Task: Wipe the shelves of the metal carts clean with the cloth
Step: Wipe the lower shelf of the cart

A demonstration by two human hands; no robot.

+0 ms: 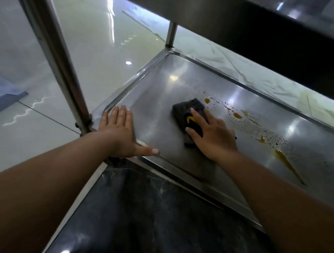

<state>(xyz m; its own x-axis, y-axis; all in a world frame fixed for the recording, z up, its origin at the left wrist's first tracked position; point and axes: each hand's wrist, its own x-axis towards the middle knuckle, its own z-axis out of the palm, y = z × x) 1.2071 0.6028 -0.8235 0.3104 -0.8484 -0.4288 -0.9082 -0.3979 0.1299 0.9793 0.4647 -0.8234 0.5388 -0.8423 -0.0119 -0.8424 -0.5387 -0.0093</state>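
A glossy pale tiled floor (35, 63) is spreading out behind a stainless-steel cart, and a band of dark marbled floor (146, 219) is running beneath the person's arms in the foreground. The cart's lower shelf (159, 98), a shallow metal tray with a raised rim, is lying across the middle of the view, while the underside of the upper shelf (243, 16) is hanging over it at the top right. A round upright post (59, 61) is rising from the shelf's near left corner and another post (171, 35) is standing at the far corner. The left hand (121, 133) is resting flat and wide on the shelf's near left corner, fingers straight and together, thumb stretching out along the front rim. The right hand (211, 134) is pressing down on a dark grey cloth (189, 112) with spread fingers, holding it flat against the shelf surface a little way in from the left hand; the cloth is showing a yellow smear between the fingers. Just beside the cloth, to its right, a trail of amber-brown spills (240, 116) and fine dark specks is running along the shelf toward the right end, ending in a long streak (288, 166).
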